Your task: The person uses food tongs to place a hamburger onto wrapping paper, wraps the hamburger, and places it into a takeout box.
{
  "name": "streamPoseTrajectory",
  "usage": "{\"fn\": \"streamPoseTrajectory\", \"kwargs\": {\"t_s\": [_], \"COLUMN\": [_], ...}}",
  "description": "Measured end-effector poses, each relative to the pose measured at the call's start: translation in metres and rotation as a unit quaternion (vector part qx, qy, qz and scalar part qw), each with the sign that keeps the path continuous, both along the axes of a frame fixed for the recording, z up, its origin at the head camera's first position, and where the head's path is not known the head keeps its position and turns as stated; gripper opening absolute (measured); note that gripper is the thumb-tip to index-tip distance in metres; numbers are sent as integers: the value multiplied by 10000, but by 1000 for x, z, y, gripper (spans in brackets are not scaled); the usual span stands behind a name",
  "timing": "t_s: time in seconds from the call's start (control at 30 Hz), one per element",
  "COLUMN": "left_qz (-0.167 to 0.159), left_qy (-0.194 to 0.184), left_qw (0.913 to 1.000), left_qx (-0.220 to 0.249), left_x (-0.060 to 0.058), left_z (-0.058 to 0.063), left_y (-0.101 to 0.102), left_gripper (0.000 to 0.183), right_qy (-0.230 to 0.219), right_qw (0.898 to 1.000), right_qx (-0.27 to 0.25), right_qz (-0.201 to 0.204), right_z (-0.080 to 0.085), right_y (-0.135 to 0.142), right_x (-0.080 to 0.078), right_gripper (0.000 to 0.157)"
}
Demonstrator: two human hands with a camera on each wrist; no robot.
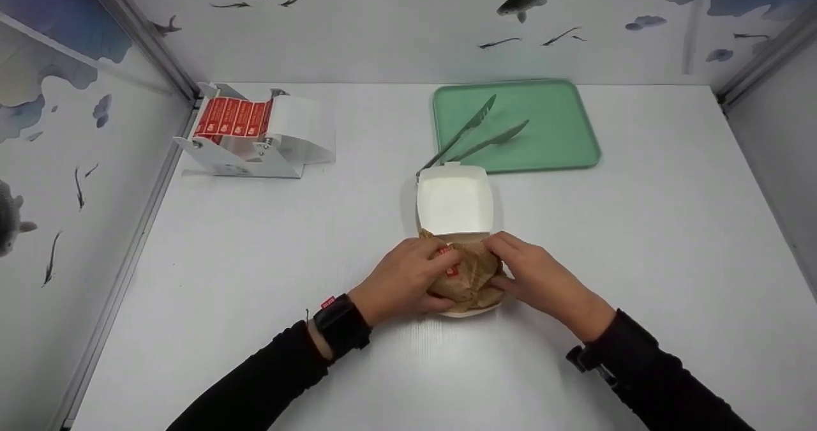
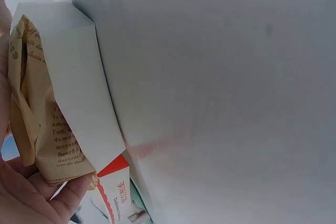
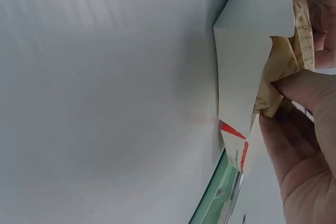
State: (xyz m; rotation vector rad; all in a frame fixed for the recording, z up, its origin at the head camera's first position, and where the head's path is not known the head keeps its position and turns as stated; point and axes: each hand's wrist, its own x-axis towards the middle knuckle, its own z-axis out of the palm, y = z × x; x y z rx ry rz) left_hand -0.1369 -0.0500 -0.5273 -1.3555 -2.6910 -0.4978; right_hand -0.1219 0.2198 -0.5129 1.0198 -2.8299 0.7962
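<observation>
A bundle wrapped in printed brown paper (image 1: 471, 274) with a red sticker sits in the base of an open white carton (image 1: 454, 200). The carton's lid stands folded back away from me. My left hand (image 1: 408, 278) grips the bundle from the left, fingers over its top and thumb at the near side. From the right, my right hand (image 1: 546, 284) pinches the paper between thumb and fingers, as the right wrist view shows on the wrapper (image 3: 281, 61). In the left wrist view the crumpled wrapper (image 2: 63, 135) rises above the carton's side wall (image 2: 79, 72). What is inside the paper is hidden.
Behind the carton, metal tongs (image 1: 472, 131) lie partly on a green tray (image 1: 555, 131), their joined end by the lid. At the back left stands a white dispenser (image 1: 255, 163) with a strip of red stickers (image 1: 233, 117). Panels enclose the table's back and sides.
</observation>
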Motion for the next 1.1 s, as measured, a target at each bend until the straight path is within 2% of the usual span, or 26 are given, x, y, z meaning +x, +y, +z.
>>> {"fn": "streamPoseTrajectory", "kwargs": {"t_s": [0.13, 0.2, 0.27, 0.37, 0.43, 0.53, 0.7, 0.8, 0.93, 1.1], "left_qz": [93, 132, 162, 201, 218, 230, 227, 244, 248, 264], "left_qy": [-189, -286, -296, -184, -78, -8, 63, 114, 124, 116], "left_qw": [9998, 9995, 9994, 9995, 9996, 9994, 9992, 9988, 9983, 9984], "left_qx": [-75, -81, -89, -127, -175, -250, -333, -405, -505, -495], "left_x": [0, 0, 0, 0, 1, 2, 2, 2, 3, 4], "left_z": [1, 2, 2, 2, 2, 2, 3, 3, 4, 4], "left_y": [-1, -1, 0, 0, 0, 0, 2, 3, 4, 4], "left_gripper": [72, 73, 75, 78, 82, 87, 84, 83, 84, 84], "right_qy": [91, -71, -411, -1106, -1562, -1924, -1925, -1989, -2162, -2194], "right_qw": [9985, 9968, 9943, 9885, 9829, 9782, 9792, 9756, 9687, 9709], "right_qx": [11, -95, -169, -157, -169, -238, -440, -604, -468, -325], "right_qz": [-548, -792, -968, -1016, -961, -748, -470, -707, -1129, -906], "right_z": [-1, 0, 4, 10, 14, 16, 13, 9, 5, 2], "right_y": [1, 6, 11, 18, 20, 20, 19, 24, 30, 27], "right_x": [4, 8, 14, 20, 22, 23, 22, 20, 20, 21], "right_gripper": [61, 57, 47, 30, 24, 20, 18, 21, 25, 16]}}
